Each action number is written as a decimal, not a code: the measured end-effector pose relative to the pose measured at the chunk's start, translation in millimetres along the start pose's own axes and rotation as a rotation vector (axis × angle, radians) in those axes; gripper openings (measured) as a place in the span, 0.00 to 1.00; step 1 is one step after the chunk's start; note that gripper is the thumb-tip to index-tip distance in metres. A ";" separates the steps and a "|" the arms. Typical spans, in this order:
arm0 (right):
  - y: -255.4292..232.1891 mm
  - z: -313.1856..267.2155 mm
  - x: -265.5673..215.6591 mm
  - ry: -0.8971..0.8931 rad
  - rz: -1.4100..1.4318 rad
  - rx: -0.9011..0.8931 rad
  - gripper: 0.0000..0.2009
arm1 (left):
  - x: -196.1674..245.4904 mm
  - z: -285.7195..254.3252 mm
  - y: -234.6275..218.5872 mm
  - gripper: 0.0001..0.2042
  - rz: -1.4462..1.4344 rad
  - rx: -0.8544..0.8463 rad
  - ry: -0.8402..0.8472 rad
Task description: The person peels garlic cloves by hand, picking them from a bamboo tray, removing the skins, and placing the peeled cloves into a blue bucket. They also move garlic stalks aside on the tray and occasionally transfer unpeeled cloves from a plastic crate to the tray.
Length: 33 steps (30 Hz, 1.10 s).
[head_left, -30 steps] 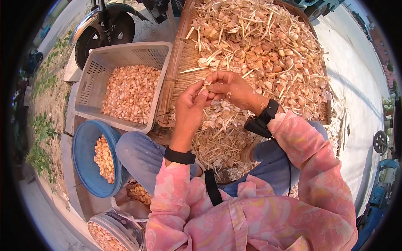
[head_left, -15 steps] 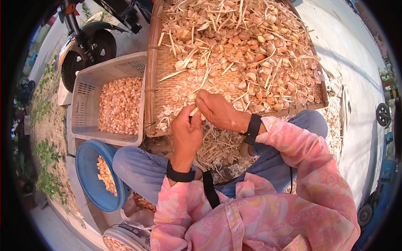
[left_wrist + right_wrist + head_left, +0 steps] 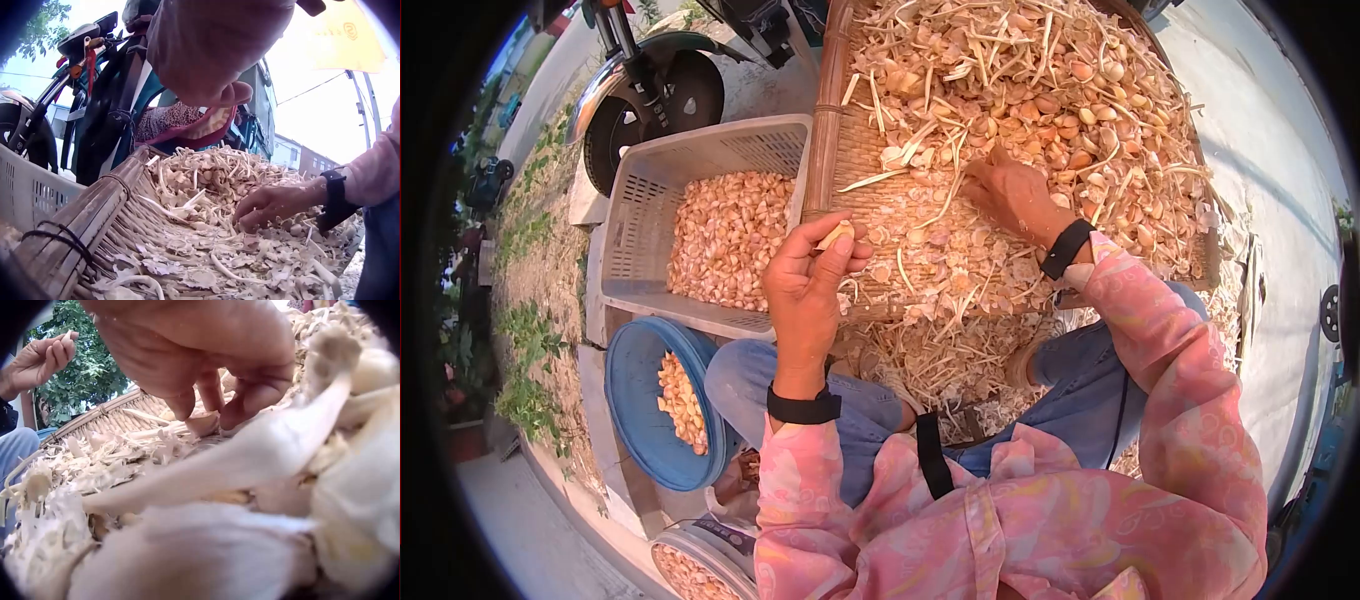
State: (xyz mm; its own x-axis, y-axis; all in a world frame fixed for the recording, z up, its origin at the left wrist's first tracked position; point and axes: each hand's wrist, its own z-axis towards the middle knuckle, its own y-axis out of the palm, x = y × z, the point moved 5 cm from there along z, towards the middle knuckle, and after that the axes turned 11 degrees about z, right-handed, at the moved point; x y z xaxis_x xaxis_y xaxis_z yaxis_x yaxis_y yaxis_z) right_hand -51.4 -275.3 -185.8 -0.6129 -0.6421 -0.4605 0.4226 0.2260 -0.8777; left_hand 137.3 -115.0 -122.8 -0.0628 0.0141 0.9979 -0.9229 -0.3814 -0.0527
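Observation:
My left hand is raised beside the woven tray, pinching a pale garlic clove between thumb and fingers. In the left wrist view that hand looms large at the top, the clove hidden there. My right hand reaches down at the edge of the heap of garlic cloves and dry stalks on the tray. Its bent fingers and thumb close around a garlic clove low in the peelings, as the right wrist view shows. Loose skins and stalks lie around it.
Left of the tray stands a plastic crate with many cloves; below it, a blue basin holds peeled ones. A bucket of cloves sits at the lower left. A wheel stands behind the crate. Stalks litter the ground between the legs.
My hands were together over the tray's near edge and have parted. The left moved left and up with a clove; the right went right and forward to the heap.

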 end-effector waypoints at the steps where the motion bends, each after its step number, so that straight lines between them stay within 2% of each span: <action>1: 6.6 -5.0 2.9 -0.012 0.022 0.007 0.13 | -1.5 -1.3 1.1 0.12 0.003 0.003 -0.008; 2: 9.8 -4.2 0.1 -0.022 0.037 -0.024 0.12 | -3.1 -2.2 0.4 0.12 0.009 0.008 -0.017; 5: 14.0 -5.2 -7.5 -0.032 0.117 -0.111 0.11 | -7.2 14.0 -37.5 0.14 0.327 0.242 0.020; 8: 15.2 -6.5 -6.6 -0.200 0.388 -0.041 0.11 | -19.7 36.2 -82.2 0.15 0.693 0.399 0.147; 11: 5.3 -12.8 -34.8 -0.186 0.583 -0.028 0.11 | -19.8 27.8 -7.2 0.16 0.399 0.024 -0.016; 13: -4.7 -17.4 -57.8 -0.236 0.617 -0.024 0.12 | -27.4 15.1 45.5 0.18 0.469 -0.156 -0.033; 16: -17.6 -24.4 -70.9 -0.281 0.633 -0.009 0.12 | -38.3 10.6 74.3 0.18 0.313 -0.216 -0.063; 20: -13.5 -31.3 -64.7 -0.004 0.930 0.001 0.11 | -42.7 2.3 72.9 0.12 0.144 -0.061 -0.015; 23: -11.5 -32.0 -63.8 0.009 0.951 -0.037 0.11 | -45.6 -3.4 72.4 0.08 0.030 0.006 -0.032; 25: -17.6 -31.9 -66.4 -0.006 0.963 -0.041 0.10 | -51.4 -6.0 72.6 0.08 -0.104 0.074 -0.096; 26: -21.0 -30.4 -68.3 -0.015 0.966 -0.043 0.09 | -59.9 -7.1 71.7 0.08 -0.277 0.118 -0.184; 28: -22.2 -29.3 -73.9 -0.160 0.866 -0.044 0.08 | -77.3 -10.2 69.1 0.09 -0.624 0.200 -0.360; 31: -22.6 -34.2 -85.1 -0.337 0.737 -0.048 0.07 | -84.3 -12.0 78.1 0.10 -0.946 0.139 -0.606; 32: -22.2 -35.2 -87.8 -0.394 0.703 -0.052 0.07 | -85.6 -7.9 71.3 0.10 -0.986 0.119 -0.610; 33: -20.8 -30.2 -79.9 -0.354 0.650 -0.014 0.09 | -89.0 -2.0 55.3 0.10 -1.020 0.101 -0.617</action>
State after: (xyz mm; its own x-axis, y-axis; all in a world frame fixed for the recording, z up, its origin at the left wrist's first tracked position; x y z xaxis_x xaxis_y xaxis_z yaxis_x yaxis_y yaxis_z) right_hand -31.4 -206.6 -134.7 0.0115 -0.5726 -0.8197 0.6174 0.6489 -0.4447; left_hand 91.1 -135.6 -214.6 0.8994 -0.0830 0.4291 -0.4058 -0.5231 0.7494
